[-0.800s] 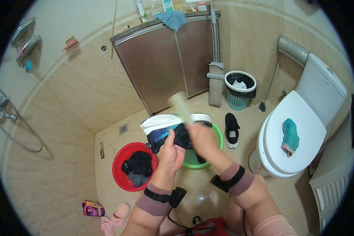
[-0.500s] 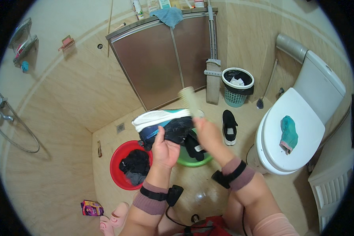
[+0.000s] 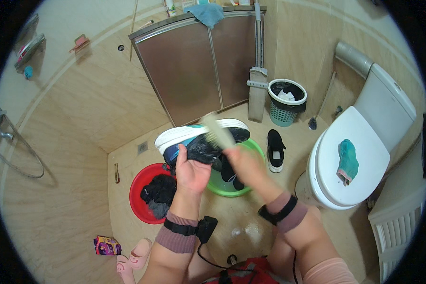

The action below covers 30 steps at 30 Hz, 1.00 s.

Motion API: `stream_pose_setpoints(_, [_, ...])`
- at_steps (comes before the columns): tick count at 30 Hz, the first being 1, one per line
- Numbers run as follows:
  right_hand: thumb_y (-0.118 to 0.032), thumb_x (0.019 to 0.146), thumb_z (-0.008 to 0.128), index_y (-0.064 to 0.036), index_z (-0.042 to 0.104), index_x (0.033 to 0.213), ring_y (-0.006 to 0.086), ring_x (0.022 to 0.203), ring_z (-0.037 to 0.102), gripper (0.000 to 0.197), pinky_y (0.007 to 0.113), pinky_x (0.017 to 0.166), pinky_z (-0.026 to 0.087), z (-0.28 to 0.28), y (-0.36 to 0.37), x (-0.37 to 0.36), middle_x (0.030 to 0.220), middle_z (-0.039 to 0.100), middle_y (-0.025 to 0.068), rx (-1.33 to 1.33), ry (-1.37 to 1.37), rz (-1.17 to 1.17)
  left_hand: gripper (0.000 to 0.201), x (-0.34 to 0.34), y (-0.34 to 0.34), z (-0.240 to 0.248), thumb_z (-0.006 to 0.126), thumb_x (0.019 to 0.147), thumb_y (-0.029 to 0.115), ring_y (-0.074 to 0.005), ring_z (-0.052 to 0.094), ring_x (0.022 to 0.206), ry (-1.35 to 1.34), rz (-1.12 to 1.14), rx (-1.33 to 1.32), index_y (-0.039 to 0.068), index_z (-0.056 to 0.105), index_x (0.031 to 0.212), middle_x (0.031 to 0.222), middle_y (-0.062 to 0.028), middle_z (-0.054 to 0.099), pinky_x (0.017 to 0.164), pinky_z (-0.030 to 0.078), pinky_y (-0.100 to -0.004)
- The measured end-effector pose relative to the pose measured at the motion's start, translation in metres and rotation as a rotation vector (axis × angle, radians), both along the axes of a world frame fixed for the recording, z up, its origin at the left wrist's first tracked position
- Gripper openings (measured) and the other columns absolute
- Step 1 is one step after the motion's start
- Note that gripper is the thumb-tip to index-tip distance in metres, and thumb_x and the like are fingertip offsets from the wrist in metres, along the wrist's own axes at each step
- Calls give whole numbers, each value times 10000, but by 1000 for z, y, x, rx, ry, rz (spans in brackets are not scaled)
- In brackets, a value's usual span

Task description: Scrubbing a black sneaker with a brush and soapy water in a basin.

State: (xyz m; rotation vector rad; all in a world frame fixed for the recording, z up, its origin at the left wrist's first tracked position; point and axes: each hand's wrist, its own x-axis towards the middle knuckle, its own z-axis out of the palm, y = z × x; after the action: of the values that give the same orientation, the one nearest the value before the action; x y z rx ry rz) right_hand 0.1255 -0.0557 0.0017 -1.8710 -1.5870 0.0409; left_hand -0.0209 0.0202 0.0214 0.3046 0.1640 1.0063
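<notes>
My left hand [image 3: 192, 173] grips a dark shoe [image 3: 201, 150] with a white sole and a blue patch, thumb on its side and palm beneath. The shoe looks wet and lies sideways above a green basin [image 3: 232, 193]. My right hand [image 3: 245, 163] is closed round a cream scrub brush [image 3: 218, 132], whose bristles meet the shoe's upper. Part of the upper is hidden behind the brush. In the basin below sits another black shoe [image 3: 229, 171], partly covered by the held one.
To the left stands a red basin [image 3: 136, 208] of dark cloth. A black slip-on shoe [image 3: 275, 150] rests on the floor at right, near a waste bin [image 3: 283, 113] and a toilet [image 3: 317, 175] with a teal sock [image 3: 348, 161] on its lid. Pink slippers [image 3: 139, 253] lie lower left.
My right hand has swept the brush leftward and down across the shoe. The shoe has shifted slightly left and up, showing more of its sole end. The whole view has shifted slightly.
</notes>
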Motion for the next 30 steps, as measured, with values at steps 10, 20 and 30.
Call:
stream_pose_setpoints(10, [-504, 950, 442, -35, 637, 844, 396, 683, 645, 519, 498, 608, 508, 3, -1, 0, 752, 656, 211, -149, 231, -52, 512, 4, -9, 8, 353, 1017, 419, -273, 488, 1257, 99, 33, 74, 48, 437, 1360, 1363, -111, 515, 1089, 353, -427])
stream_pose_setpoints(20, [-501, 945, 462, -29, 630, 822, 395, 642, 633, 515, 521, 585, 491, 6, -9, 14, 705, 644, 206, -52, 134, -31, 604, 10, -8, -1, 372, 990, 504, -278, 458, 1284, 153, 68, 179, 46, 404, 1383, 1383, -123, 494, 1119, 311, -417])
stream_pose_setpoints(30, [-482, 950, 471, -42, 628, 827, 400, 715, 637, 483, 501, 628, 492, 19, -14, 7, 753, 644, 222, -83, 260, -47, 561, 8, -11, 4, 353, 1007, 477, -254, 494, 1242, 101, 52, 215, 45, 428, 1357, 1342, -109, 522, 1094, 343, -411])
